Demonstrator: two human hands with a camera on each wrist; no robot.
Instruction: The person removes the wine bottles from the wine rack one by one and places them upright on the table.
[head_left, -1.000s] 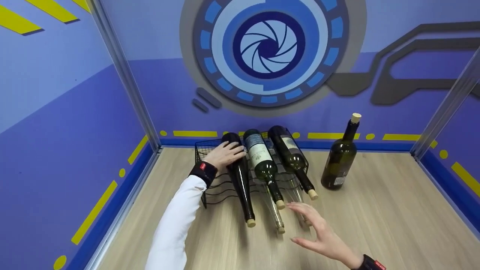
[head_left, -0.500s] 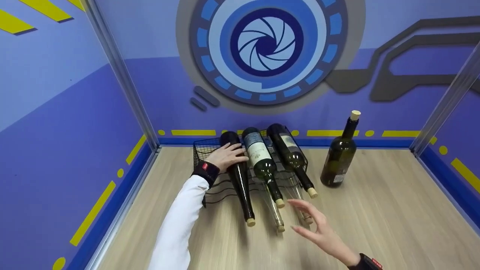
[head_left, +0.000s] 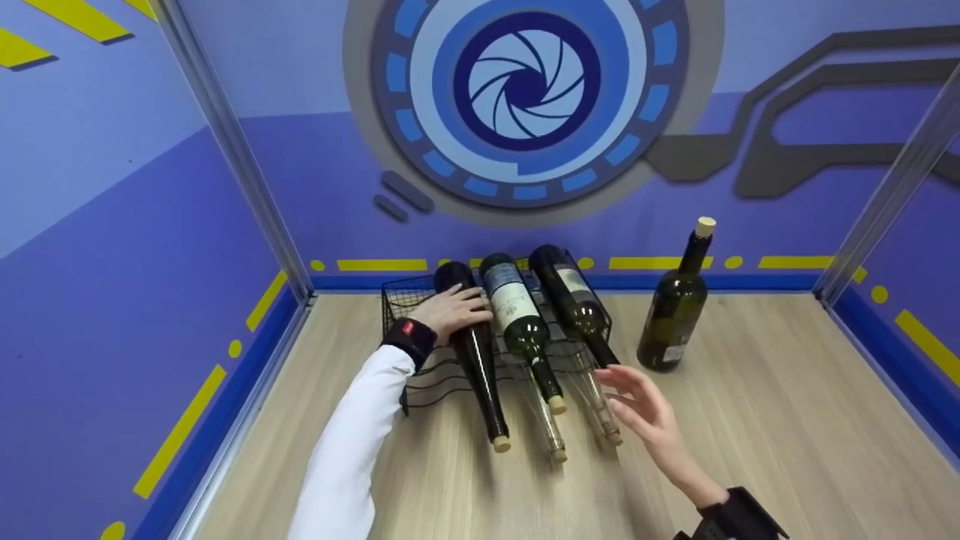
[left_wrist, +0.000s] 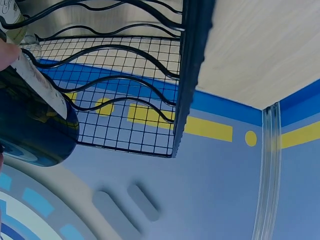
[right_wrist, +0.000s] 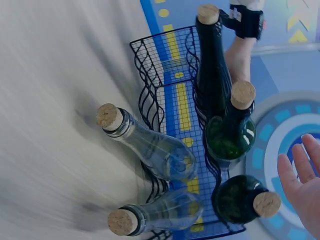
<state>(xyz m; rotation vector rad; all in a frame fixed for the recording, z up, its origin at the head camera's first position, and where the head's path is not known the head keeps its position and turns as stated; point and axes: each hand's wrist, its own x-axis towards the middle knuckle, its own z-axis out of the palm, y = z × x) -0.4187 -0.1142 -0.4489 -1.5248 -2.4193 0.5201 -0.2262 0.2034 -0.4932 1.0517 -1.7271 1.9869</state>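
Note:
In the head view, a black wire wine rack (left_wrist: 192,75) holds three dark corked wine bottles across its top, necks toward me. My left hand (head_left: 454,313) grips the leftmost bottle (head_left: 480,390), fingers draped over its body. Beside it lies a green bottle with a cream label (head_left: 517,304), then a third dark bottle (head_left: 571,289) at the right end. My right hand (head_left: 646,409) hovers by that third bottle's neck, fingers loosely bent and holding nothing; it hides the cork. In the right wrist view, its fingers show apart from the bottles.
Two clear corked bottles (right_wrist: 160,150) lie in the rack's lower level, necks sticking out in front. A dark corked bottle (head_left: 673,322) stands upright on the wooden table (head_left: 787,420) to the right. Printed blue panels (head_left: 315,195) wall in the back and sides.
My right hand has moved up and slightly right, from in front of the necks to beside the right bottle's neck. The left hand stays on its bottle.

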